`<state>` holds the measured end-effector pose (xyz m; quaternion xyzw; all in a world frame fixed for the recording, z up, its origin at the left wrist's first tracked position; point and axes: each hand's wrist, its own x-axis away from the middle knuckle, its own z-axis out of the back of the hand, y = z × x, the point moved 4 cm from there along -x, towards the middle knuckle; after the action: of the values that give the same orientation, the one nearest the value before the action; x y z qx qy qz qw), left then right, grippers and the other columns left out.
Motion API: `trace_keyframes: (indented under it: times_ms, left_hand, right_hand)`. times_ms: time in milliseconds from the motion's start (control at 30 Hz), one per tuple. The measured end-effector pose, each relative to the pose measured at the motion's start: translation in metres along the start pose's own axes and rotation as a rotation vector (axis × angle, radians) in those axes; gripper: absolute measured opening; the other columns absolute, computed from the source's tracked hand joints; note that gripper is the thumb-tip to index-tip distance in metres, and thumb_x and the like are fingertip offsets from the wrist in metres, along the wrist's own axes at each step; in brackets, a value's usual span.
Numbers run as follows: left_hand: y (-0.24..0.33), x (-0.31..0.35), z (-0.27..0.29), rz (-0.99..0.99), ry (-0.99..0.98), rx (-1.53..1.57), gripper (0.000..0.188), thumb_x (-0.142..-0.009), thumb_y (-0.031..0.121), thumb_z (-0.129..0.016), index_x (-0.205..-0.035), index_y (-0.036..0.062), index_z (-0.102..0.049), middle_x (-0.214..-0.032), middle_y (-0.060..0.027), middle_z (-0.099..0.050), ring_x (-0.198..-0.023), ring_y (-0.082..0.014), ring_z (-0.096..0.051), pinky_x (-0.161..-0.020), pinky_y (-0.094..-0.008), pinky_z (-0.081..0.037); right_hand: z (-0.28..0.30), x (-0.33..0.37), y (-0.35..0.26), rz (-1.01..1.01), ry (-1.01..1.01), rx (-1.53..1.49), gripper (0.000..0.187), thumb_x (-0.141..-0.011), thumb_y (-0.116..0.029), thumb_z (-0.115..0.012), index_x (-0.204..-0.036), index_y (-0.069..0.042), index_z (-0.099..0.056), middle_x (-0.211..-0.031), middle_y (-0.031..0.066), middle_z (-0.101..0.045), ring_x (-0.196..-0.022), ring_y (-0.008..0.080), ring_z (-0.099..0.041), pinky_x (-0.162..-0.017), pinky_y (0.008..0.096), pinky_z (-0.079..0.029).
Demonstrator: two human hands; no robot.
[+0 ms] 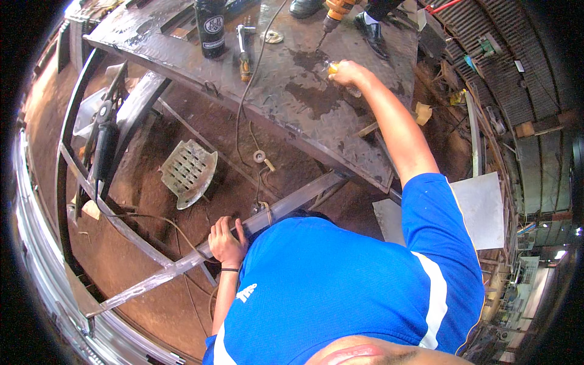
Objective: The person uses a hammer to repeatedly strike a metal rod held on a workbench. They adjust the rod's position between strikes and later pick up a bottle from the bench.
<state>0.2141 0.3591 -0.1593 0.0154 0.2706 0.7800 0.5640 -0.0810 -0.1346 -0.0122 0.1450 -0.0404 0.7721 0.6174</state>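
Observation:
My right hand (351, 75) reaches over the dark metal plate (267, 109), closed around a small bottle with a yellow tip (333, 67); most of its body is hidden by my fingers. Just beyond it, an orange power drill (338, 11) points its bit down at the plate, beside dark wet patches. Whoever holds the drill is out of view. My left hand (225, 243) rests on a steel frame bar (292, 198) near my body, fingers apart and laid over the bar.
Another person's black shoes (372, 35) stand on the plate. A black tumbler (210, 30), a ratchet wrench (243, 52) and a disc (274, 37) lie there too, with a cable running across. Below are a slotted seat (189, 173) and an angle grinder (104, 140) on the frame.

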Motion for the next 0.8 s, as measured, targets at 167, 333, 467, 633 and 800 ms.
trace_keyframes:
  times_ms: [167, 333, 467, 633, 800]
  left_hand:
    - [-0.005, -0.001, 0.008, -0.022, 0.052, 0.283, 0.021, -0.089, 0.015, -0.070, -0.106, 0.0045, -0.065, -0.109, -0.0122, -0.068, -0.100, -0.0319, -0.064, -0.087, -0.0420, -0.050]
    - [-0.020, -0.006, 0.020, -0.052, 0.107, 0.034, 0.025, -0.089, 0.017, -0.071, -0.109, 0.0032, -0.064, -0.111, -0.0131, -0.068, -0.104, -0.0349, -0.062, -0.091, -0.0449, -0.048]
    - [-0.015, -0.009, 0.010, 0.003, 0.047, 0.041, 0.028, -0.092, 0.023, -0.069, -0.109, 0.0026, -0.065, -0.111, -0.0138, -0.068, -0.104, -0.0344, -0.062, -0.090, -0.0445, -0.048]
    - [-0.020, -0.007, 0.010, 0.040, 0.058, 0.035, 0.028, -0.092, 0.026, -0.069, -0.108, 0.0029, -0.065, -0.111, -0.0139, -0.068, -0.102, -0.0342, -0.063, -0.087, -0.0437, -0.050]
    - [-0.020, -0.006, 0.009, 0.068, 0.041, 0.038, 0.026, -0.092, 0.026, -0.069, -0.104, 0.0041, -0.066, -0.110, -0.0128, -0.068, -0.101, -0.0331, -0.063, -0.087, -0.0434, -0.050]
  right_hand:
    - [0.002, 0.006, 0.001, 0.019, 0.046, 0.063, 0.058, -0.087, -0.051, -0.069, -0.110, 0.003, -0.072, -0.116, 0.0252, -0.070, -0.109, 0.0366, -0.069, -0.095, 0.0450, -0.054]
    - [-0.001, 0.006, 0.004, 0.021, 0.069, 0.064, 0.064, -0.087, -0.050, -0.069, -0.116, 0.008, -0.067, -0.118, 0.0282, -0.068, -0.111, 0.0388, -0.067, -0.097, 0.0456, -0.053]
    - [-0.002, 0.001, 0.003, 0.051, 0.047, 0.069, 0.073, -0.089, -0.048, -0.069, -0.123, 0.015, -0.057, -0.117, 0.0321, -0.067, -0.111, 0.0414, -0.067, -0.096, 0.0468, -0.053]
    - [-0.010, -0.006, 0.006, 0.025, 0.077, 0.107, 0.074, -0.088, -0.048, -0.070, -0.125, 0.014, -0.056, -0.119, 0.0303, -0.067, -0.112, 0.0392, -0.067, -0.098, 0.0450, -0.053]
    - [-0.015, -0.004, 0.008, 0.052, 0.102, 0.103, 0.075, -0.087, -0.049, -0.070, -0.124, 0.015, -0.055, -0.116, 0.0313, -0.068, -0.110, 0.0406, -0.068, -0.096, 0.0461, -0.053]
